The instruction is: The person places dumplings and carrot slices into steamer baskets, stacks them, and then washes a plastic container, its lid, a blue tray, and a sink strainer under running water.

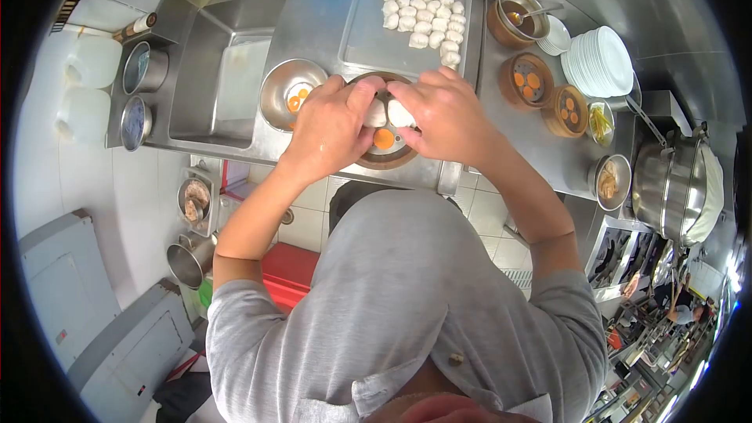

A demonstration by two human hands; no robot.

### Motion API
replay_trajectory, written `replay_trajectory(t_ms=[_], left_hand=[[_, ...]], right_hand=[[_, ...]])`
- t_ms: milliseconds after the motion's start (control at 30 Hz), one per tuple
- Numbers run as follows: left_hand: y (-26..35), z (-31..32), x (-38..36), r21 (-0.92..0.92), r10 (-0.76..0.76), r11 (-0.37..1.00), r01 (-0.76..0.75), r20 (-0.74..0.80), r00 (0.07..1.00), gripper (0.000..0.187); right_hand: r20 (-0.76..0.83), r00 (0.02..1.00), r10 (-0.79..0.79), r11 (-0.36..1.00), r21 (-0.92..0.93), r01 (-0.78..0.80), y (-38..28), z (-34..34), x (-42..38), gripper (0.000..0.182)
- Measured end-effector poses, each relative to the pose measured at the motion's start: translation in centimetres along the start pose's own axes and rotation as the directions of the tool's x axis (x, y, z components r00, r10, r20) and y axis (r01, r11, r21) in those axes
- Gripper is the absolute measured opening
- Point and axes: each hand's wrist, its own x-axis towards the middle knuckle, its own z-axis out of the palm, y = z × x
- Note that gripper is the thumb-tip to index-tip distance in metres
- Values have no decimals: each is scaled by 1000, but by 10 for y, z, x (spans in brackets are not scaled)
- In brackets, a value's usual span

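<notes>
Overhead view of a steel kitchen table point(313, 27), seen from a head-worn camera. Two bare hands meeting over a round bamboo steamer basket point(386, 158) at the table's near edge. Left hand point(329, 129) pinching one white dumpling point(376, 113) between thumb and fingertips; right hand point(446, 113) pinching a second dumpling point(400, 113) just beside the first — both grips closed on the dough, the two pieces touching over the basket. Below them, an orange carrot slice point(384, 139) lying on the basket floor. Just beside the left hand, a metal bowl point(291, 94) with more orange slices. Beyond the hands, a clear tray point(368, 39) carrying rows of raw dumplings. To the right, two more steamer baskets point(526, 81) already lined with slices, and a stack of white plates point(603, 61).

Judged best done with a light pinch, to keep the pleats from crushing — each dumpling set squarely on its own slice, a little apart from its neighbour so the skins do not stick.
</notes>
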Motion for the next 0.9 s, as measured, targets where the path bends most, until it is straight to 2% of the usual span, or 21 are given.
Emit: replay_trajectory(t_ms=[67, 167, 267, 300, 367, 400, 433, 533, 633, 733, 833, 900], left_hand=[[1, 1, -1, 5, -12, 1000, 12, 10, 1000, 67], [1, 1, -3, -4, -21, 1000, 21, 8, 1000, 68], [1, -7, -5, -11, -1, 1000, 1, -23, 1000, 67], [0, -13, -8, -9, 6, 1000, -7, -38, 999, 67], [-10, -21, -14, -53, -26, 998, 21, -82, 996, 65], [-14, -25, -19, -74, -45, 997, 38, -99, 994, 64], [-16, -31, -21, -114, -134, 986, 125, -73, 988, 62], [-29, -35, -24, -206, -242, 953, 221, -79, 967, 61], [-38, -38, -24, -226, -258, 946, 233, -84, 963, 56], [-45, -40, -27, -217, -262, 947, 236, -97, 960, 54], [-51, -40, -31, -210, -269, 947, 242, -110, 957, 50], [-53, -41, -34, -224, -281, 942, 252, -110, 953, 48]], right_hand=[[31, 999, 28, 1000, 0, -28, -2, 0, 0, 58], [-37, 999, 24, 1000, 13, -23, -1, 8, -4, 56], [-258, 956, 140, 976, 201, -89, 17, -2, -15, 51], [-320, 896, 309, 932, 288, -219, 35, -3, -23, 40], [-315, 765, 562, 827, 224, -516, 91, 5, -40, 31], [-202, 760, 618, 786, 141, -602, 124, 20, -49, 30], [-94, 733, 674, 738, 50, -672, 149, 35, -55, 29], [170, 622, 765, 644, -245, -725, 161, 67, -31, 36], [258, 581, 772, 634, -380, -673, 158, 92, -8, 46], [291, 529, 797, 604, -379, -701, 161, 109, 8, 46], [378, 495, 782, 620, -394, -679, 165, 111, 20, 53], [354, 502, 789, 614, -416, -671, 167, 117, 26, 54]])
